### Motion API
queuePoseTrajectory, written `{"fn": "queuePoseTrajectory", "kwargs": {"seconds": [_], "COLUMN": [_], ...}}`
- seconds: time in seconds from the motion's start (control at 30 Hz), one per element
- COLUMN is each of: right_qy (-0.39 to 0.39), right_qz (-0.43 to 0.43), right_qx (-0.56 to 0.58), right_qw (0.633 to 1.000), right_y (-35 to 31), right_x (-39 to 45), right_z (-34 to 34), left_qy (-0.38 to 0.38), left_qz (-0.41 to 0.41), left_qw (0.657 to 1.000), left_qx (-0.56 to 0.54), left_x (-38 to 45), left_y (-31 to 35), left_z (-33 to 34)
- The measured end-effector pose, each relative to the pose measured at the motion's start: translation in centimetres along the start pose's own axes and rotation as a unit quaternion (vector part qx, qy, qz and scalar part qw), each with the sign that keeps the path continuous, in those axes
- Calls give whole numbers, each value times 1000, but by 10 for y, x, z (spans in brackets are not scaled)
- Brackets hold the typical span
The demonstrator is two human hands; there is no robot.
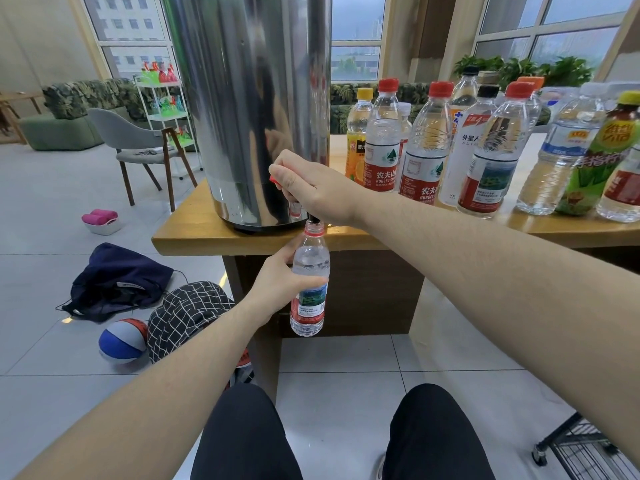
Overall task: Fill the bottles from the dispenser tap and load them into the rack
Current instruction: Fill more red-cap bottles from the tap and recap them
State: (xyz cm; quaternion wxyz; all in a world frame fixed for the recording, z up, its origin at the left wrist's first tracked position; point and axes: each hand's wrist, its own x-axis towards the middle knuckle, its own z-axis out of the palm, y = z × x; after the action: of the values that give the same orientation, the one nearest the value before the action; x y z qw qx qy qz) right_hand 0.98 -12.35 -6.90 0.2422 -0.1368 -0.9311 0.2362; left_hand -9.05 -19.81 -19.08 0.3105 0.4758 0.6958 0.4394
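The left hand [277, 285] is closed around the middle of a small clear plastic bottle with a red and white label [309, 282]; the fingers wrap the far side and the thumb lies on the near side. The bottle is upright, has no cap, and its open mouth is directly under the black spout of the tap [314, 219]. It hangs in front of the table edge, above the floor. How much water is inside I cannot tell.

The right hand [311, 188] is above it, with curled fingers that hold the red tap handle [274, 180] of the tall shiny steel dispenser [249, 109]. The handle is mostly hidden by the fingers.

The dispenser stands on the left near corner of the wooden table [194, 237]. To the right on the same table stands a group of capped plastic bottles [485, 150], close together: several clear ones with red caps and red labels, one with orange juice and a yellow cap, one green one at the far right. Some of the clear ones show liquid in the lower part.

At the bottom right corner, on the tiled floor, a part of a black wire rack on wheels [585, 448] is visible. On the floor at the left lie a dark blue bag [117, 282], a black and white checked bag [190, 317] and a blue, white and red ball [123, 341].
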Motion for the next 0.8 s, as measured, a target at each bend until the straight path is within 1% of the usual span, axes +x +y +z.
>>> {"fn": "queuePoseTrajectory", "kwargs": {"seconds": [0.8], "right_qy": [9], "right_qz": [1], "right_qx": [15], "right_qw": [1000], "right_y": [2], "right_x": [2], "right_z": [0], "left_qy": [4], "left_qz": [-9], "left_qw": [1000], "left_qx": [0], "left_x": [-3], "left_y": [2], "left_z": [1]}}
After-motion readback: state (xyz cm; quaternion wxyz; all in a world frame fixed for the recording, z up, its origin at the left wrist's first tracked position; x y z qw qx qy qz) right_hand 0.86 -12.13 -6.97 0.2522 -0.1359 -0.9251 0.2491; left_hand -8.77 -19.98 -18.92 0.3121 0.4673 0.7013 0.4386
